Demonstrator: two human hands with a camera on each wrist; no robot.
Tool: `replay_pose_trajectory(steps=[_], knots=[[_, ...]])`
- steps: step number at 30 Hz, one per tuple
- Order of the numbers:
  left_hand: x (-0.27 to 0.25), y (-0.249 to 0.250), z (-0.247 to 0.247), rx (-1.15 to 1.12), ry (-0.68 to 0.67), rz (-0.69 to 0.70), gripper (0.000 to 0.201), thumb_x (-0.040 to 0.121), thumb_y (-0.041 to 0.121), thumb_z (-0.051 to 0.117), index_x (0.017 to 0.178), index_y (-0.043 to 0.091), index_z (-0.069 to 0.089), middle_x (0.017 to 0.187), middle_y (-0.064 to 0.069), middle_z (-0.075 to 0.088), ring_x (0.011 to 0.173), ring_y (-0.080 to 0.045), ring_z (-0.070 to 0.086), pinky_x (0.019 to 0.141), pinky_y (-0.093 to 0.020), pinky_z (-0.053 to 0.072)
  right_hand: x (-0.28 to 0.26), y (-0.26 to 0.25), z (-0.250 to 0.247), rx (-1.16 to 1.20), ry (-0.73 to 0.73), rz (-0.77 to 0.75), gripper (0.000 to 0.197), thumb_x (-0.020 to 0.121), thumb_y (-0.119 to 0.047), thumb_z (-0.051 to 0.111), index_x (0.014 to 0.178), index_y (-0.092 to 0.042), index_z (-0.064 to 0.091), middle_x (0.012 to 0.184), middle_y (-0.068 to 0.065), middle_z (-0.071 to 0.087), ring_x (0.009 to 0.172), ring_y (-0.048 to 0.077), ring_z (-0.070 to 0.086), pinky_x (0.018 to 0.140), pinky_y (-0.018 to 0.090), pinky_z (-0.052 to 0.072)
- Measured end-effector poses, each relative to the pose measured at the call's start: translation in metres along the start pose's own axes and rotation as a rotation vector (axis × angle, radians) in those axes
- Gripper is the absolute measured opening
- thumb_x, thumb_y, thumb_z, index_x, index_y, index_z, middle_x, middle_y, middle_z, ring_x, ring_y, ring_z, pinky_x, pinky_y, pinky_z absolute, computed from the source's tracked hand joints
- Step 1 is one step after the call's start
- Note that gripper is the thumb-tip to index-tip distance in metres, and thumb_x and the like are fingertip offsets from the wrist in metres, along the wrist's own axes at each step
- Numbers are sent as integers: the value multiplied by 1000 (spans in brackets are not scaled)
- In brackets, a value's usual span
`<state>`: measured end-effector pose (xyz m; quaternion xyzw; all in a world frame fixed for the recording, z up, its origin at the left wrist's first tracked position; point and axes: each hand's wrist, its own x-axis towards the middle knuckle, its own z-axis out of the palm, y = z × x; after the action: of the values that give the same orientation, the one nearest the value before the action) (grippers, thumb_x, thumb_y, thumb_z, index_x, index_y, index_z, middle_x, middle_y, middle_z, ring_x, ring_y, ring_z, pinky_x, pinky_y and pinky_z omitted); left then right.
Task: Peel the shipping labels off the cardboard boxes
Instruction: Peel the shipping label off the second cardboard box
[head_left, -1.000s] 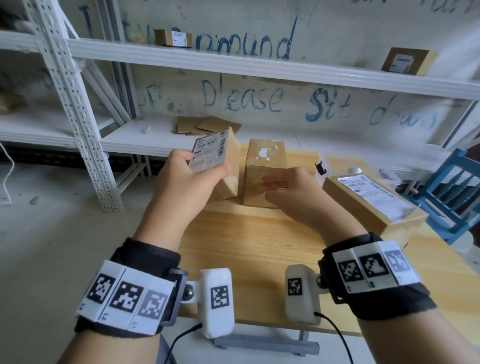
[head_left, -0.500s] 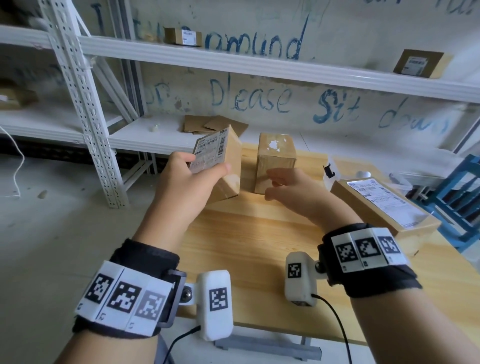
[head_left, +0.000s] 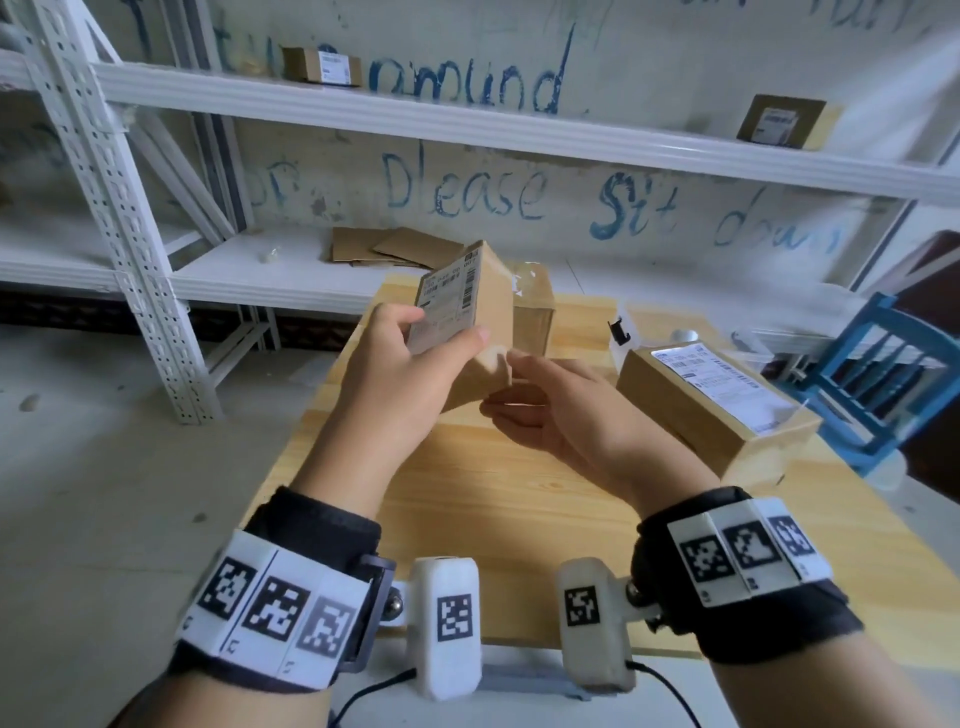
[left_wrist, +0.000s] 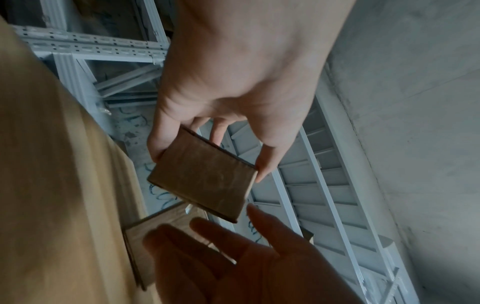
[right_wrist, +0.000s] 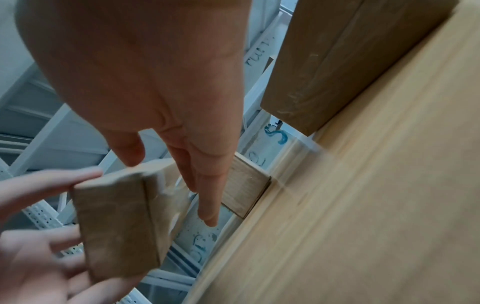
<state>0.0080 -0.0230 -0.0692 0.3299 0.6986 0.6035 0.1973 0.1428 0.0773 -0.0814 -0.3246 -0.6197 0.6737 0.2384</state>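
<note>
My left hand (head_left: 441, 353) grips a small cardboard box (head_left: 491, 317) above the table, thumb on the near side and fingers on the far side. Its white shipping label (head_left: 447, 306) faces left and up and lies flat on the cardboard. My right hand (head_left: 530, 395) is open, its straight fingers right by the box's lower right corner; I cannot tell whether they touch it. In the left wrist view the held box (left_wrist: 205, 179) hangs just above the right hand (left_wrist: 233, 257). In the right wrist view the fingers (right_wrist: 205, 185) lie alongside the held box (right_wrist: 116, 222).
A second small box (head_left: 537, 312) with torn paper remnants on top stands on the wooden table (head_left: 493, 499) behind the hands. A larger labelled box (head_left: 717, 405) lies at the right. White shelving (head_left: 467, 124) holds more boxes; a blue chair (head_left: 893, 364) stands far right.
My right hand has left the bare box at the back and come over to the held box. My left hand has raised that box and brought it toward the middle.
</note>
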Motion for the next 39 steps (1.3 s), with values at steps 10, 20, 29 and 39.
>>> replay_pose_trajectory(steps=[10,20,29,39], knots=[[-22,13,33,-104,-182,31,69,66,67,71,124,34,53,114,7,69,94,-15,73,87,-44,61,-33,0,-14,187,-27,19,55,108,-50,39,136,-8,59,114,23,71,96,37,75,93,49,57],[-32,15,44,-119,-412,162,77,76,69,71,144,39,53,128,12,69,112,-8,69,101,-38,54,-54,2,-37,306,73,-69,52,105,-51,44,135,-14,65,131,22,69,121,44,66,106,51,51],[-40,6,37,-147,-444,186,75,89,53,71,152,24,45,141,11,62,122,-3,63,110,-36,47,-63,1,-36,354,74,-60,50,102,-44,47,135,-12,64,132,26,66,123,48,62,108,57,49],[-47,2,39,-221,-243,424,15,90,13,75,103,19,79,119,-2,74,125,0,60,96,-11,48,-52,12,-18,333,143,-165,58,97,-52,58,143,-16,53,136,15,66,127,37,63,95,47,59]])
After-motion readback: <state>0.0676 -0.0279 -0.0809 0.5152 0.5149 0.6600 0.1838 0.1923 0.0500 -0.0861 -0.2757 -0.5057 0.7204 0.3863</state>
